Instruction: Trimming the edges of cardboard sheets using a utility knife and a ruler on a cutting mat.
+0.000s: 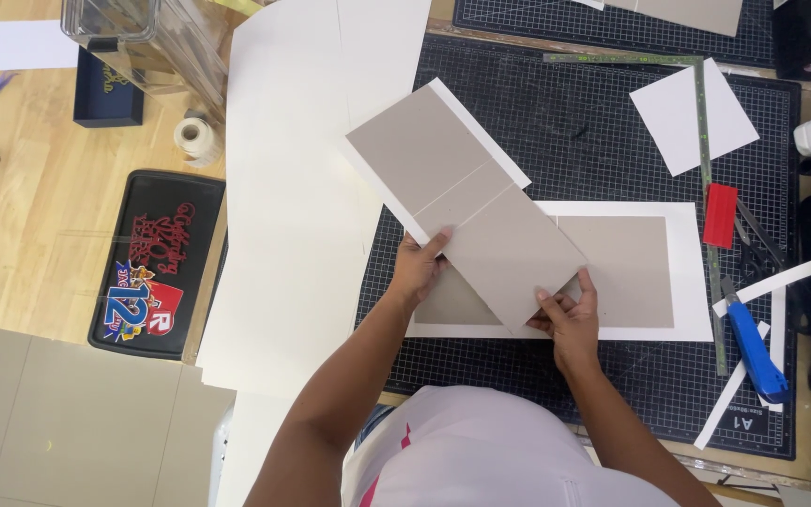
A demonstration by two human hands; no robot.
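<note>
A grey cardboard panel (pixel 462 192) backed by white paper is held tilted above a black cutting mat (pixel 593 122). My left hand (pixel 418 268) grips its left lower edge. My right hand (pixel 567 314) grips its lower corner. Beneath it a white sheet (pixel 692 272) lies flat on the mat, with another grey board (pixel 617 272) on it.
Large white sheets (pixel 283 188) lie left of the mat. A metal square ruler (pixel 706 141), a red block (pixel 720 214), a blue utility knife (pixel 755 345), white paper strips (pixel 767 282) and a white square (pixel 692 113) sit at the right. A black tray (pixel 152 263) and tape roll (pixel 194 139) lie left.
</note>
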